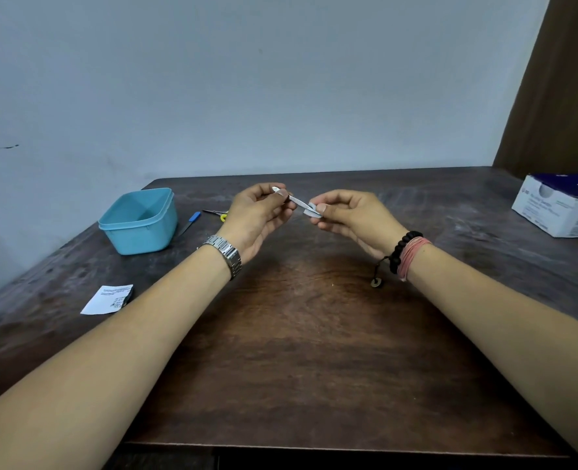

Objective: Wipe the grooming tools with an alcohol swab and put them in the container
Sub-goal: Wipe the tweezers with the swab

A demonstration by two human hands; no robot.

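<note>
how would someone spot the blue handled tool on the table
Find the teal container at the table's far left. Just to its right lies the blue-handled tool, slim and straight. Unlike the neighbouring scissors, it has no yellow loop.

The container (139, 221) is light blue on a dark brown, wood-grained table (307, 334). The file (189, 222) beside it has a blue handle, the small scissors (217, 213) apparently yellow ones. The swab box (562, 206) is white with a navy top.
</note>
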